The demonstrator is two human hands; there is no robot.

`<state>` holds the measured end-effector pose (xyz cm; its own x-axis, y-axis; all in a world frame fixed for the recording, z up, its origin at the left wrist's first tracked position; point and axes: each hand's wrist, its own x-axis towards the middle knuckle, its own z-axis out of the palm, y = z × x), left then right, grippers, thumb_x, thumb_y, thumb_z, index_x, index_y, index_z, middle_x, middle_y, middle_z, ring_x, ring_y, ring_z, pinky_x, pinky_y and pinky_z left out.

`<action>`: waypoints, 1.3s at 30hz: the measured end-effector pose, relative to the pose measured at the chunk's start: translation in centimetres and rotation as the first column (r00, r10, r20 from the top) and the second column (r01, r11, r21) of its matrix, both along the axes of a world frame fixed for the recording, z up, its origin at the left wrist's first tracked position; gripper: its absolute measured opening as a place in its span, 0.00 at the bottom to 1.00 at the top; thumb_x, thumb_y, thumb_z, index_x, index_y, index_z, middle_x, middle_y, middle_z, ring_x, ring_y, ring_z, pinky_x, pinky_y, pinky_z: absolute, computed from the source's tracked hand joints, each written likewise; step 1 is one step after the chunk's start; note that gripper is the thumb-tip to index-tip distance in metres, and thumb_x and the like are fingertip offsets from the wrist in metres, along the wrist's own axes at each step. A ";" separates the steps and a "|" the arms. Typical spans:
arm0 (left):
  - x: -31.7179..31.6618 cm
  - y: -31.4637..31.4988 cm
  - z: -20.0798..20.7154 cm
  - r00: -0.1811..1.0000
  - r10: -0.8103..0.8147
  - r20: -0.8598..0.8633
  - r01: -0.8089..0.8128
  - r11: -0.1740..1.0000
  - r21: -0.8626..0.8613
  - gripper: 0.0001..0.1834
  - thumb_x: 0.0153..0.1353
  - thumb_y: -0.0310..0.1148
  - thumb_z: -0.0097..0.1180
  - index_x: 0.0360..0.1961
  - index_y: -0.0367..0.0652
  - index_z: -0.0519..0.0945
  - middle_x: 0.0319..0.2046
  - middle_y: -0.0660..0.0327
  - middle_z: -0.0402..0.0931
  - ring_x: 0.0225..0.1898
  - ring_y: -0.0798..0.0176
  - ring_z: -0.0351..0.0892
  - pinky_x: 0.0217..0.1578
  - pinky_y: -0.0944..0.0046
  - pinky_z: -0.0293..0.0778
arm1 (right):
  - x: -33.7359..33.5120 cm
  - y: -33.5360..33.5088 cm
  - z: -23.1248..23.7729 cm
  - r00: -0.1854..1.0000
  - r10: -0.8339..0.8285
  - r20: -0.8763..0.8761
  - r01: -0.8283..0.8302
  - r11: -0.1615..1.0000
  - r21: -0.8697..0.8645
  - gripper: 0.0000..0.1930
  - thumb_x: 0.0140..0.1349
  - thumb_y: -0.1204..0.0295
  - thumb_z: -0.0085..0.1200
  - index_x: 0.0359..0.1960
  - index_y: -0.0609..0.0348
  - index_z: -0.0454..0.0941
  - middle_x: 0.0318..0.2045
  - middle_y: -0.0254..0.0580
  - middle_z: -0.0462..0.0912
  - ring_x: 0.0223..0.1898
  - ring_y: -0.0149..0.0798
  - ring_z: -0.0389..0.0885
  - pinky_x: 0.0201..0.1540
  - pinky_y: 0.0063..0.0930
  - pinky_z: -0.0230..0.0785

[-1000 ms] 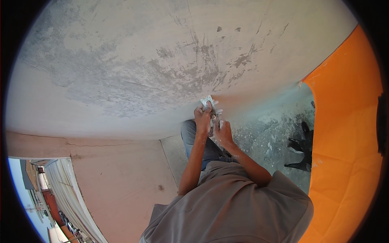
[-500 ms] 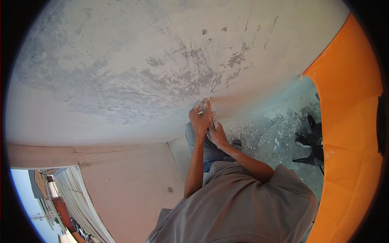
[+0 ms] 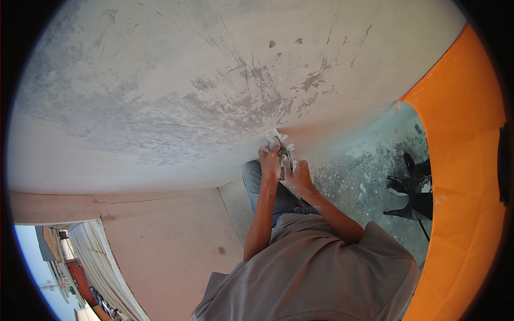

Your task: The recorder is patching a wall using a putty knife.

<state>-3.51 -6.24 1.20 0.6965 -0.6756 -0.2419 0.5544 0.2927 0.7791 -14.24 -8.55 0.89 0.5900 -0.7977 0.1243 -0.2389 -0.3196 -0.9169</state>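
My left hand (image 3: 269, 159) is closed on a flat, pale-edged scraper (image 3: 273, 133), its thumb lying along the face. Close beside it, my right hand (image 3: 301, 175) grips a dark, putty-smeared scraper (image 3: 283, 170) from below. White putty (image 3: 284, 140) clings in lumps between the two tools and on the fingers. Both hands are together just off the lower part of the patchy wall (image 3: 230, 101), which has grey showing through a whitish coat. The handles are mostly hidden by my fingers.
My bent knee in jeans (image 3: 256, 184) is near the wall. White-spattered floor (image 3: 353, 176) lies to the right, with black objects (image 3: 412, 192) and a large orange sheet (image 3: 466, 176) beyond. A pinkish side wall (image 3: 166, 241) and a curtained opening (image 3: 99, 257) are at left.
Both hands have drawn slightly back from the wall and turned, so the pale scraper edge and white putty lumps show more. The right hand has shifted a little right and up.
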 end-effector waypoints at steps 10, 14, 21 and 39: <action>0.8 1.1 4.5 0.834 -0.114 0.541 -0.103 0.930 0.354 0.14 0.70 0.28 0.53 0.48 0.25 0.78 0.39 0.50 0.84 0.33 0.61 0.86 0.34 0.66 0.83 | 3.4 4.3 -2.1 0.973 -0.052 0.225 -0.113 0.744 0.658 0.19 0.73 0.62 0.42 0.45 0.70 0.75 0.27 0.63 0.80 0.30 0.56 0.82 0.33 0.43 0.69; 0.4 0.8 5.3 0.852 -0.093 0.515 -0.101 0.936 0.337 0.12 0.70 0.27 0.52 0.47 0.25 0.79 0.39 0.50 0.84 0.33 0.61 0.85 0.32 0.65 0.83 | 3.2 3.5 -2.2 0.978 -0.038 0.203 -0.060 0.889 0.453 0.19 0.73 0.61 0.41 0.45 0.69 0.75 0.27 0.65 0.80 0.32 0.59 0.81 0.34 0.46 0.68; 0.1 0.0 0.5 1.000 0.010 -0.001 -0.010 0.999 0.034 0.13 0.70 0.28 0.53 0.52 0.30 0.76 0.43 0.52 0.82 0.37 0.57 0.85 0.40 0.59 0.83 | 0.1 -0.6 1.5 0.999 0.026 -0.026 -0.024 0.996 0.090 0.14 0.66 0.70 0.50 0.44 0.73 0.76 0.24 0.68 0.79 0.31 0.67 0.79 0.34 0.53 0.70; -0.1 0.2 5.8 0.894 -0.151 0.423 -0.051 0.902 0.428 0.14 0.71 0.27 0.52 0.52 0.27 0.75 0.44 0.48 0.83 0.36 0.53 0.87 0.35 0.62 0.83 | 2.0 2.5 -0.6 0.995 -0.054 0.090 0.018 0.933 0.360 0.20 0.72 0.62 0.46 0.34 0.73 0.75 0.22 0.64 0.78 0.25 0.55 0.82 0.29 0.46 0.67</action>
<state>-3.63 -6.04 6.96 0.7645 -0.6167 -0.1879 0.1331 -0.1342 0.9820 -12.20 -6.10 0.26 0.5594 -0.8203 -0.1191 -0.1490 0.0418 -0.9880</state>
